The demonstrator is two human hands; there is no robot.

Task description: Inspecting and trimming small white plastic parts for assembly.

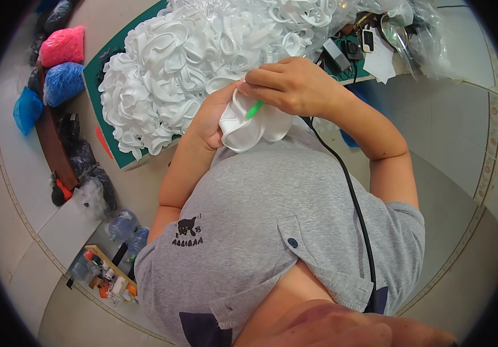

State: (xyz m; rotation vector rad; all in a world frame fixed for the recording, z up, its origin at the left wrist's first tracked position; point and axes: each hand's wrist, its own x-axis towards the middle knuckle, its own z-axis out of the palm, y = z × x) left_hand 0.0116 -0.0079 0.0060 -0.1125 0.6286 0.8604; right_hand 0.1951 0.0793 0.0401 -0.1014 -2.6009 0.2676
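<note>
Ruffled white fabric piece: in front of the chest, between the left hand and the right hand, its scalloped edges hanging free.
Left fingers: grasping the piece along its left side; the tips are partly hidden. A firm hold close to the working spot should stop the soft layers swinging.
Right fingers: curled together at the piece's upper edge, seemingly also gripping the slim bright green plastic stick; exactly which fingers hold it, I cannot tell.
Green stick: slants out below the right hand, over the fabric; its free end is best angled away from the left fingertips and loose folds.
Large heap of curled white fabric strips: just beyond the hands; a little clearance would prevent snagging.
Thin black cable: runs down the shirt's right side, best clear of the right forearm's swing.
</note>
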